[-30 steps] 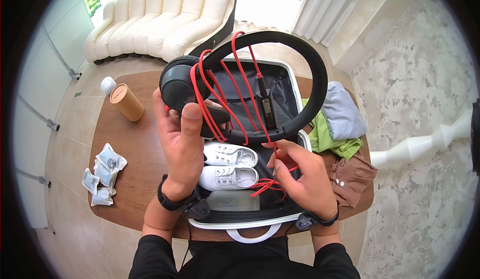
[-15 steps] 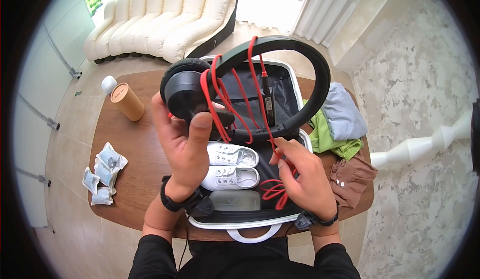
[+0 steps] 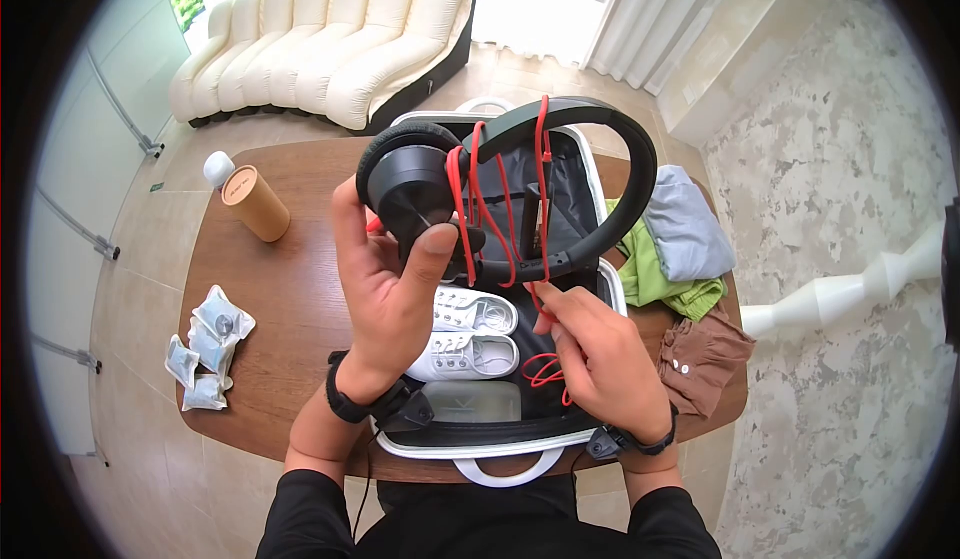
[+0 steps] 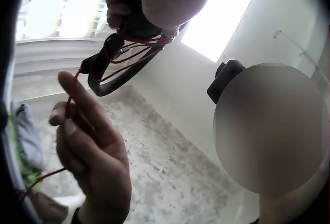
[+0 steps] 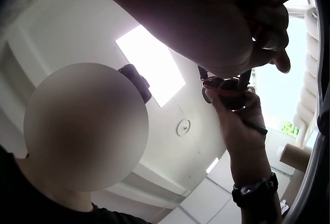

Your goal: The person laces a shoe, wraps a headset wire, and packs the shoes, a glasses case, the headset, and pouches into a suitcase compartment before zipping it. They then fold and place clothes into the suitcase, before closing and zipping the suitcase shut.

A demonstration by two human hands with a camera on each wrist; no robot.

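Observation:
Black over-ear headphones (image 3: pixel 625 214) are held up over the open suitcase by my left hand (image 3: pixel 385 304), its thumb and fingers around the ear cups. Several turns of red cable (image 3: pixel 508 214) wrap the headband. Lower down, my right hand (image 3: pixel 605 354) pinches that cable between thumb and fingers, just under the headband; the left wrist view shows the red strand running past the fingertips of the right hand (image 4: pixel 95 152). A loose loop of cable hangs below it. Behind the headband, a small black box on the cable partly shows.
Inside the white-rimmed suitcase (image 3: pixel 470 449) lie white sneakers (image 3: pixel 465 357) and a translucent case (image 3: pixel 470 402). Folded clothes (image 3: pixel 690 234) are at the right, white packets (image 3: pixel 215 344) and a cardboard tube (image 3: pixel 257 206) at the left of the wooden table (image 3: pixel 300 379).
My left hand has carried the headphones rightward, and their upper edge has come down. The cable turns have shifted right along the headband. My right hand stays nearly in place, still pinching the cable.

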